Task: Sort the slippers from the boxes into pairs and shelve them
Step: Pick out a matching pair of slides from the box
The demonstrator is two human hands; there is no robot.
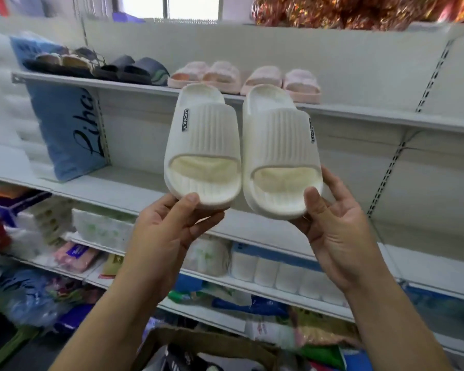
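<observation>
Two white slippers [241,153] pinched by left hand [169,228] and right hand [338,231]

A blue fabric cushion with black script lettering [65,129] leans upright at the left, just beside a white padded bundle [3,103]. Shiny orange-and-gold foil decorations [359,9] are piled along the top right, near a bright window [193,6]. Lower down, a pack of white paper rolls with a blue edge [279,274] stands beside a rounded white pack with green print [209,255]. Further left lie a pink packet with a purple label [75,255] and a crumpled, blurred blue plastic bag [30,298].
</observation>
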